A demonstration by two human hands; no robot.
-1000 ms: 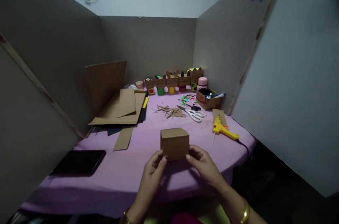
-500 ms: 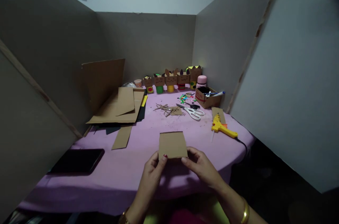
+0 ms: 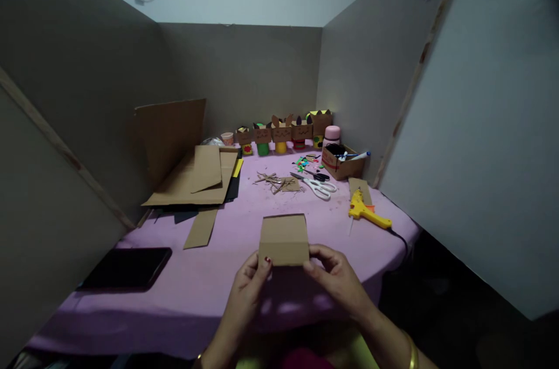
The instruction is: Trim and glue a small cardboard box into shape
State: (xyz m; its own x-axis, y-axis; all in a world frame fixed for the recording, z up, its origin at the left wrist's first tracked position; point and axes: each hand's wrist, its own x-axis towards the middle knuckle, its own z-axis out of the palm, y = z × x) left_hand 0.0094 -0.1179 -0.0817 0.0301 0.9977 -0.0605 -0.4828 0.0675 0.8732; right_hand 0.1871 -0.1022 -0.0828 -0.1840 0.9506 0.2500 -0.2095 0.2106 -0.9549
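Note:
A small creased piece of cardboard (image 3: 284, 235) is held up over the near part of the table, with a fold line running across it. My left hand (image 3: 250, 284) grips its lower left corner, the thumb with dark red nail polish lying on the front. At the lower right corner, my right hand (image 3: 335, 276) pinches it between thumb and fingers. Both hands are closed on the cardboard, and the fingertips behind it are hidden.
A yellow glue gun (image 3: 369, 213) lies to the right, its cord trailing off the edge. White-handled scissors (image 3: 319, 187) lie near cardboard scraps (image 3: 273, 181). Cardboard sheets (image 3: 174, 191) and a dark tablet-like device (image 3: 126, 268) are left. Decorated cardboard figures (image 3: 282, 135) stand behind, beside a small box (image 3: 343, 166).
The cardboard piece has tilted, so its lower section beneath the crease now shows as a flat panel. My hands have shifted slightly and still hold both sides.

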